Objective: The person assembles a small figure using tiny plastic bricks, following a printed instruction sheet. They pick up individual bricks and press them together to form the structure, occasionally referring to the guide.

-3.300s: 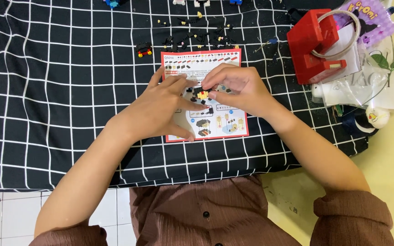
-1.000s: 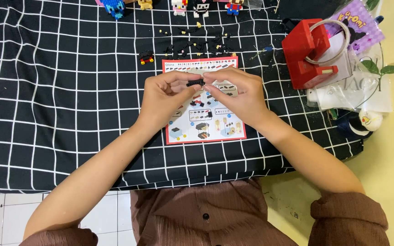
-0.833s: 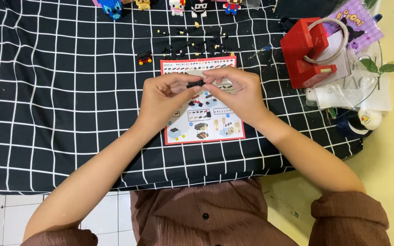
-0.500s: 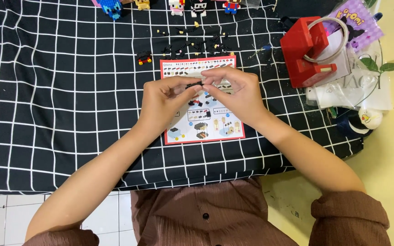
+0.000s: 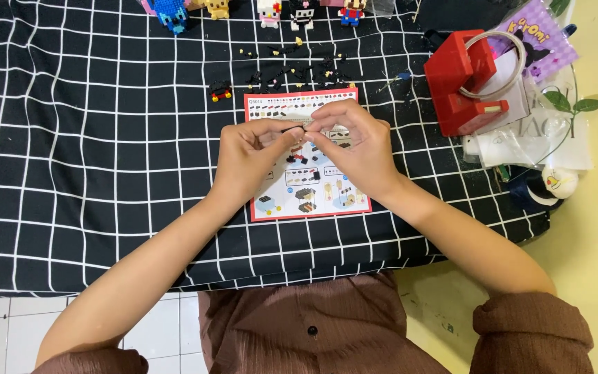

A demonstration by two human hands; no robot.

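My left hand [image 5: 247, 161] and my right hand [image 5: 354, 145] meet over a red-bordered instruction sheet [image 5: 306, 194] on a black cloth with a white grid [image 5: 91, 152]. Their fingertips pinch together a very small brick piece [image 5: 302, 135], mostly hidden by the fingers. Several tiny loose black and yellow bricks [image 5: 299, 69] lie scattered just beyond the sheet. A small black, red and yellow brick part [image 5: 221, 91] lies to the left of them.
Several small finished brick figures [image 5: 257, 10] stand in a row along the far edge. At the right are a red block-shaped thing [image 5: 461, 83] with a clear ring, a purple packet [image 5: 531, 41], clear bags [image 5: 527, 138] and a small leafy sprig [image 5: 576, 105].
Three seconds ago both hands pressed a small build down on the sheet; since then they lifted slightly and hold the piece between the fingertips. Little has moved in the last second.
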